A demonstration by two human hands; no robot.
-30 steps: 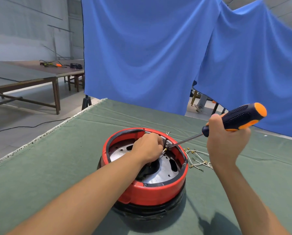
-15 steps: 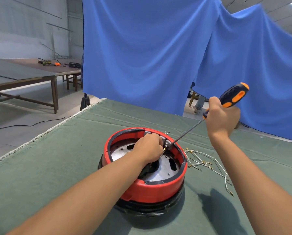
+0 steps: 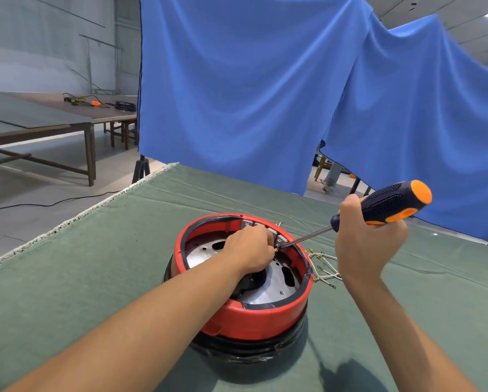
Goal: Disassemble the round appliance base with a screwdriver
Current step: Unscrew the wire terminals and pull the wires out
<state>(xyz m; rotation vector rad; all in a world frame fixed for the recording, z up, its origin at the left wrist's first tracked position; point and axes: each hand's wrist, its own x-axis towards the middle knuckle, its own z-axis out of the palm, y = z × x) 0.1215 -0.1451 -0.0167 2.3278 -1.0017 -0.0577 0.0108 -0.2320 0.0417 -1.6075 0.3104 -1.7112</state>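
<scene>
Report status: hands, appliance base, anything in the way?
Right hand grips screwdriver, tip at inner rim. Left hand curled inside appliance base, grasp unclear. Loose wires lie beside it.

Glossy red plastic base (image 3: pixel 254 321), shiny metal plate (image 3: pixel 268 287); matt green cloth (image 3: pixel 67 278).

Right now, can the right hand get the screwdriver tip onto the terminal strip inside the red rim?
Probably yes: the right hand grips the screwdriver, whose shaft passes over the red rim unobstructed to the terminal strip, beside the left hand.
</scene>
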